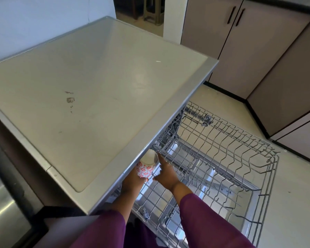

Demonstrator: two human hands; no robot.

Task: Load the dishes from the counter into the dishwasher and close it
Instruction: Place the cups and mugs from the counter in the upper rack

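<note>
Appliance: a steel-fronted appliance (4, 203) was seen at the far left, lower than the worktop.
Counter: the counter (88, 86) was shown as a pale top with grey edging, filling the left and middle of the view; brown scuff marks were noted left of its centre.
Left hand: the left hand (132, 181), in a purple sleeve, was reached in just under the counter's front edge and was wrapped round the cup from below.
Cup: the cup (146, 167), white with a red flower pattern, was held tilted above the rack's near-left corner, its plain white end turned away and partly tucked beneath the counter's edge.
Right hand: the right hand (166, 174) was held spread and gripped nothing; its forefinger was stretched out with the tip just beside the cup, thumb angled aside.
Rack: the wire rack (240, 158) was pulled out to the right of the counter.
Door: the dishwasher door (222, 187) was lowered flat beneath the rack and seen through the wires.
Cabinets: taupe cabinets (240, 42) with dark handles were set along the upper right.
Floor: a light floor (293, 194) was seen at the far right.
</note>
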